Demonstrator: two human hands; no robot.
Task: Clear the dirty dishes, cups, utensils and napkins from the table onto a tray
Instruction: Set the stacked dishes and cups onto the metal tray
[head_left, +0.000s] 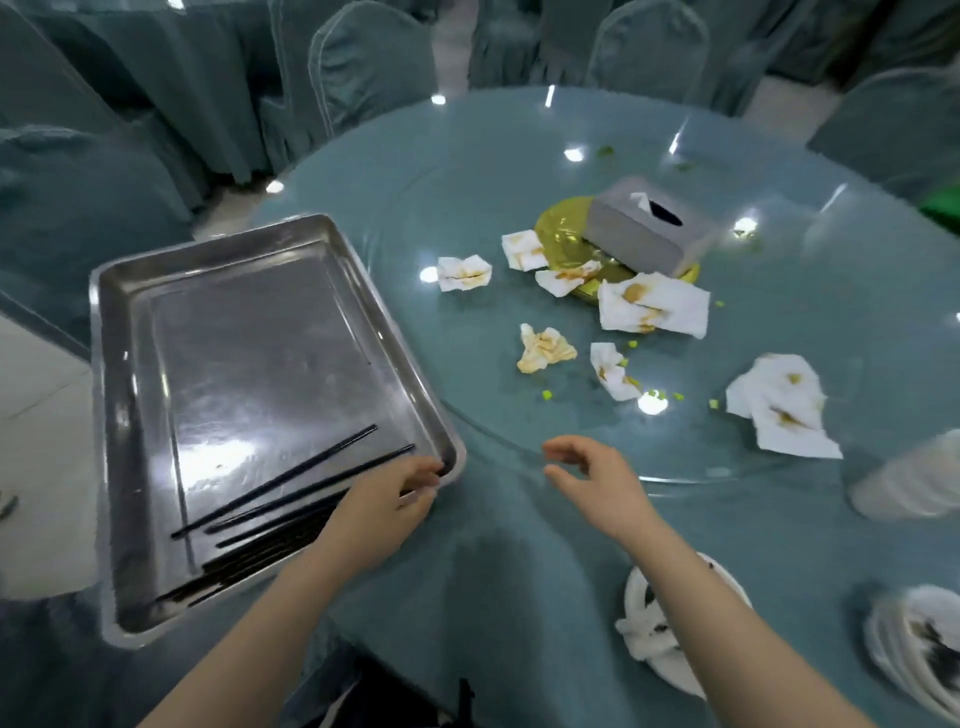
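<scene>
The right forearm hides part of a white plate (691, 670) — another dish (919, 649), blurred, leaves the frame.

Grey tissue box (644, 228), covered chairs (363, 67)
</scene>
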